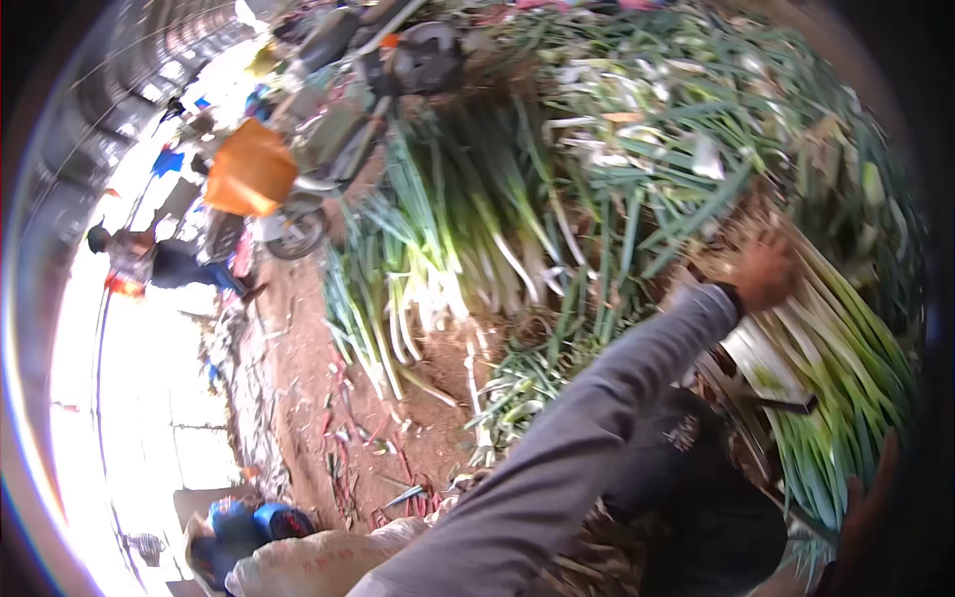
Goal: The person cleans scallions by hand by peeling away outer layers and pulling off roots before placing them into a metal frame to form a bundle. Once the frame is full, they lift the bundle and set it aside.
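Note:
My left arm, in a grey sleeve, reaches across to the right. My left hand [766,271] is closed over the root end of a large bundle of spring onions [831,333]. White stalks run from there down and right into green leaves. At the shaded right edge, my right hand [867,490] is partly visible beside the leaves, its fingers apart. The bundle lies over a pale board-like surface [764,360] with a dark bar [791,404] at its edge.
More spring onions [453,229] lie in rows on the brown ground [298,368]. Loose leaves [686,109] are heaped beyond. Parked motorbikes [343,129], an orange crate-like object [251,169] and a walking person [164,257] are at the left. A pale sack [318,565] sits at the lower edge.

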### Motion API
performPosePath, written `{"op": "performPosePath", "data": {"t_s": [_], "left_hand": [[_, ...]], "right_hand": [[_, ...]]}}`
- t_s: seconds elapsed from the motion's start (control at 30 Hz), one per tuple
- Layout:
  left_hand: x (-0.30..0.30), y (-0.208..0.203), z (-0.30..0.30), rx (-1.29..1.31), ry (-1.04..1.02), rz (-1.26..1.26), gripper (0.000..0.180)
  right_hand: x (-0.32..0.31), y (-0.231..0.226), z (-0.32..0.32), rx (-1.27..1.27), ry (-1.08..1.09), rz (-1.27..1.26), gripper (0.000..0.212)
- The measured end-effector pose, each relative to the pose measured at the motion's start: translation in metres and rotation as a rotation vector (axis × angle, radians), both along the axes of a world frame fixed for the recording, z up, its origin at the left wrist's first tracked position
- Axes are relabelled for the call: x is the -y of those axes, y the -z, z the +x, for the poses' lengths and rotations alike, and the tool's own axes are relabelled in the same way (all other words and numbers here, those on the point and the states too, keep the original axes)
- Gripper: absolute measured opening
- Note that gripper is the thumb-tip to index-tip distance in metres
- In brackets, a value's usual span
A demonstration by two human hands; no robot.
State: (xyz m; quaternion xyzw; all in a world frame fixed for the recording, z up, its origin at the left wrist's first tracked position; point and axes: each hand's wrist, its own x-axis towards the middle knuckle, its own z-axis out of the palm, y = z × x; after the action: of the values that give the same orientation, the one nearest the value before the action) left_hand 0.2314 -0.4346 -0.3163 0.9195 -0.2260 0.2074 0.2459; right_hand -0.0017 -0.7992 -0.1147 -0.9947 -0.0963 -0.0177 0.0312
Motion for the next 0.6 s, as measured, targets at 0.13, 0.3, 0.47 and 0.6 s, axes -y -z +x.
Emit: {"op": "performPosePath", "data": {"t_s": [0.13, 0.3, 0.47, 0.6], "left_hand": [[0.001, -0.011, -0.004, -0.065, 0.056, -0.117, 0.03], [0.009, -0.009, -0.019, -0.108, 0.008, -0.074, 0.029], [0.034, -0.006, -0.014, -0.084, -0.023, -0.027, 0.025], [-0.003, -0.01, -0.012, -0.107, 0.045, 0.15, 0.02]], "right_hand": [[-0.055, 0.026, 0.065, -0.172, -0.11, -0.086, 0.089], [-0.034, 0.075, 0.077, -0.203, -0.062, -0.075, 0.099], [-0.002, 0.077, 0.076, -0.022, -0.182, -0.22, 0.089], [-0.035, 0.084, 0.091, -0.06, -0.214, -0.184, 0.088]]}}
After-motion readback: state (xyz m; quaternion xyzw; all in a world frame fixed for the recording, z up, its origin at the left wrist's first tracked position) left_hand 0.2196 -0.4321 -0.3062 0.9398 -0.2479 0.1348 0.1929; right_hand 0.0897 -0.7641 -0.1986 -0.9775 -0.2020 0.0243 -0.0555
